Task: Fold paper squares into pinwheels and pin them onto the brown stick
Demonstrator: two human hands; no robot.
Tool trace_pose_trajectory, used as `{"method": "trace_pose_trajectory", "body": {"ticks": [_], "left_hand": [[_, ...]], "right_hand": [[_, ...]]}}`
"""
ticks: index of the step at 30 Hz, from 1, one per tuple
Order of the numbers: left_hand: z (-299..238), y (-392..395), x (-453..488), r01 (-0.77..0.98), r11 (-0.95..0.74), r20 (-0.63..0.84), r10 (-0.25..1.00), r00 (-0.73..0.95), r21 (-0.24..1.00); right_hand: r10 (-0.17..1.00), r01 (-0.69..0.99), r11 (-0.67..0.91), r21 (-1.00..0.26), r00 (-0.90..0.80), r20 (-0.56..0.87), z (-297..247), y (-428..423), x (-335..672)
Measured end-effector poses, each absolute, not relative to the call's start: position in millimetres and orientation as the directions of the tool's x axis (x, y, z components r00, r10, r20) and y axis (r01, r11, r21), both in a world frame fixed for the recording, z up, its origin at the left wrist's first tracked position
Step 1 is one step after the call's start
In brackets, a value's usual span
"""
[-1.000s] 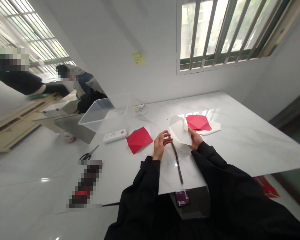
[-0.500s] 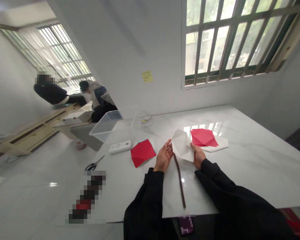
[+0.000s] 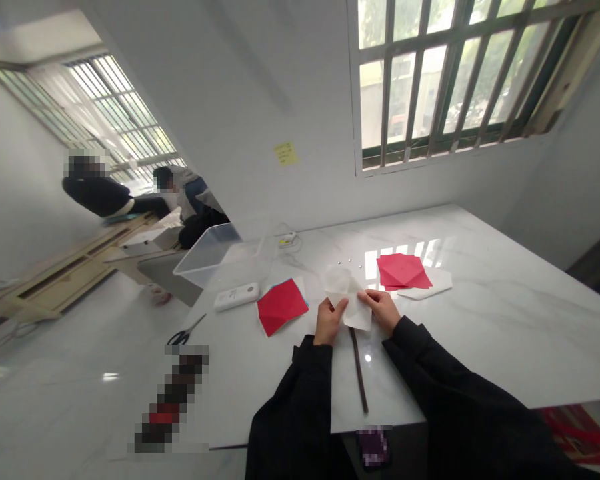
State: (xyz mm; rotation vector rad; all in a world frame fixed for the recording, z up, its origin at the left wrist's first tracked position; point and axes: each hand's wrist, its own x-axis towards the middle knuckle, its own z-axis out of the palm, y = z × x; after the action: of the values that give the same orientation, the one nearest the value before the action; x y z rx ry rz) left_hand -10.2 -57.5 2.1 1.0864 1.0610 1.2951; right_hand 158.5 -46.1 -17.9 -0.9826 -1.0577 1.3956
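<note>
Both of my hands hold a white sheet of paper [image 3: 347, 293] just above the white table [image 3: 505, 313]. My left hand [image 3: 329, 321] pinches its left edge and my right hand [image 3: 383, 309] grips its right edge, fingers closed on it. A thin dark brown stick [image 3: 359, 370] lies on the table under the paper and runs toward the near edge. A folded red paper [image 3: 281, 305] lies to the left of my left hand. Another folded red paper [image 3: 403, 271] rests on a white sheet [image 3: 433, 285] to the right.
A clear plastic bin [image 3: 215, 250], a white oblong device [image 3: 237, 296] and scissors [image 3: 186, 331] sit on the table's left part. A small white gadget with a cable [image 3: 287, 239] lies near the wall. Two people are at a wooden bench [image 3: 55, 277] far left.
My hands came together on the white paper and drew it nearer to me; my left hand, open before, now pinches it. The view shifted slightly.
</note>
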Motion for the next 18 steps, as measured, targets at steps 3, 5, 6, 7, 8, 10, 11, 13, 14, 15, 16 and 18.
{"method": "trace_pose_trajectory", "body": {"ticks": [3, 5, 6, 7, 8, 10, 11, 13, 14, 15, 16, 18], "left_hand": [[4, -56, -12, -0.119, -0.036, 0.030, 0.998, -0.059, 0.992], [6, -56, -12, -0.127, -0.044, 0.036, 0.997, -0.064, 0.991], [7, -56, -12, -0.132, -0.048, 0.040, 0.997, -0.062, 0.990], [8, -55, -11, -0.139, -0.052, 0.044, 0.997, -0.061, 0.989], [8, -55, -11, -0.150, -0.055, 0.047, 0.997, -0.058, 0.987], [7, -53, -11, -0.186, -0.058, 0.049, 0.997, -0.053, 0.981], [6, -52, -11, -0.208, -0.056, 0.047, 0.998, -0.051, 0.977], [3, -51, -11, -0.249, -0.047, 0.037, 0.998, -0.045, 0.968], [1, -51, -11, -0.262, -0.042, 0.031, 0.999, -0.043, 0.964], [-1, -51, -11, -0.268, -0.037, 0.027, 0.999, -0.043, 0.963], [-2, -51, -11, -0.269, -0.033, 0.022, 0.999, -0.042, 0.963], [-4, -52, -11, -0.259, -0.026, 0.014, 0.999, -0.046, 0.965]], "right_hand": [[0.996, -0.229, -0.012, -0.973, -0.092, 0.010, -18, -46, 160], [0.995, -0.233, -0.014, -0.972, -0.099, 0.010, -18, -46, 161], [0.995, -0.239, -0.016, -0.971, -0.103, 0.009, -18, -46, 161], [0.994, -0.248, -0.019, -0.969, -0.107, 0.008, -18, -45, 162], [0.994, -0.258, -0.022, -0.966, -0.110, 0.007, -18, -45, 162], [0.995, -0.281, -0.028, -0.959, -0.099, 0.000, -19, -44, 162], [0.996, -0.292, -0.031, -0.956, -0.085, -0.006, -19, -44, 162], [0.998, -0.312, -0.036, -0.949, -0.056, -0.019, -21, -43, 162], [0.999, -0.319, -0.038, -0.947, -0.045, -0.024, -21, -43, 162], [0.999, -0.320, -0.038, -0.947, -0.041, -0.026, -22, -43, 162], [0.999, -0.313, -0.035, -0.949, -0.043, -0.023, -22, -43, 162], [0.999, -0.283, -0.022, -0.959, -0.054, -0.007, -23, -43, 162]]}}
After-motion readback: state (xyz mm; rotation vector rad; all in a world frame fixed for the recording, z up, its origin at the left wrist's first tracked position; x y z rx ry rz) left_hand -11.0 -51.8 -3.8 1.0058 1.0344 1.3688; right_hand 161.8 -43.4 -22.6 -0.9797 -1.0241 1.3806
